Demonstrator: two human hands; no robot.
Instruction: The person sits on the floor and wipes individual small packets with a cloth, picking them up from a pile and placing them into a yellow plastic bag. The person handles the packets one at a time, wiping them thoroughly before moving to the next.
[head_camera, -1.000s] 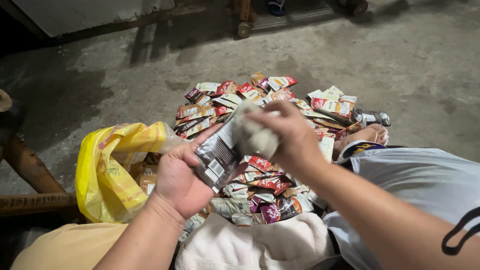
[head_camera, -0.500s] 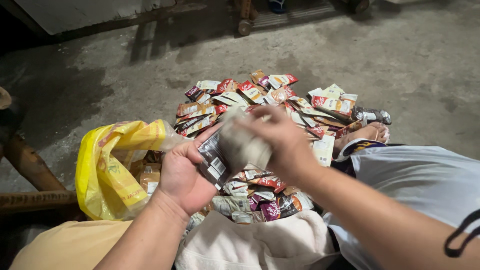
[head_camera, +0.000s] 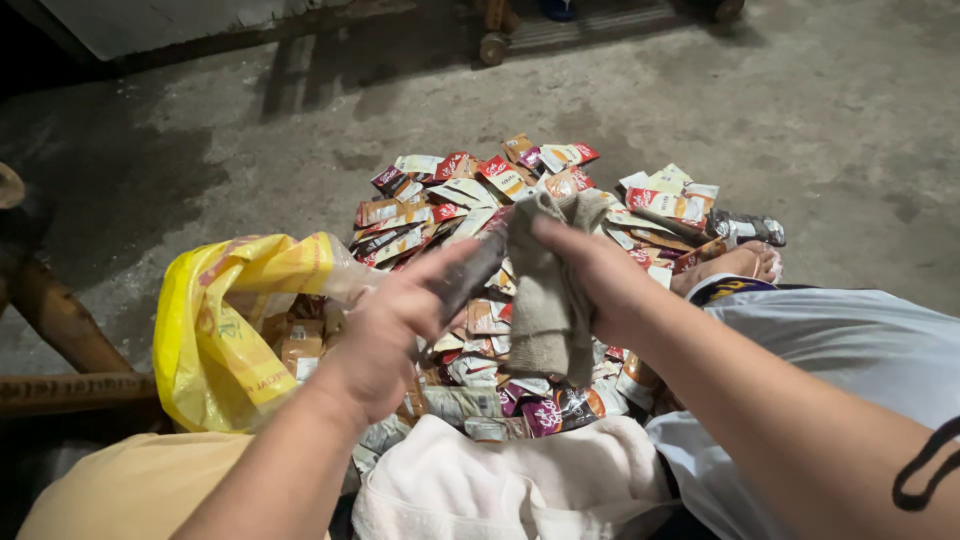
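Observation:
My left hand (head_camera: 395, 325) grips a dark flat sachet (head_camera: 472, 268), now seen edge-on and tilted up to the right. My right hand (head_camera: 598, 280) holds a grey-beige rag (head_camera: 545, 295) that hangs down beside the sachet and touches its upper end. Both hands hover above a heap of small flat sachets (head_camera: 470, 200), red, cream, brown and purple, spread on the concrete floor (head_camera: 800, 110).
A yellow plastic bag (head_camera: 225, 320) with more sachets inside lies open at the left. A white cloth (head_camera: 500, 480) lies over my lap. My bare foot (head_camera: 735, 262) rests by the heap's right edge. A wooden rail (head_camera: 60, 390) sits at the far left.
The left hand has turned the sachet from face-up to edge-on. The rag, bunched on the sachet before, now hangs loose from the right hand.

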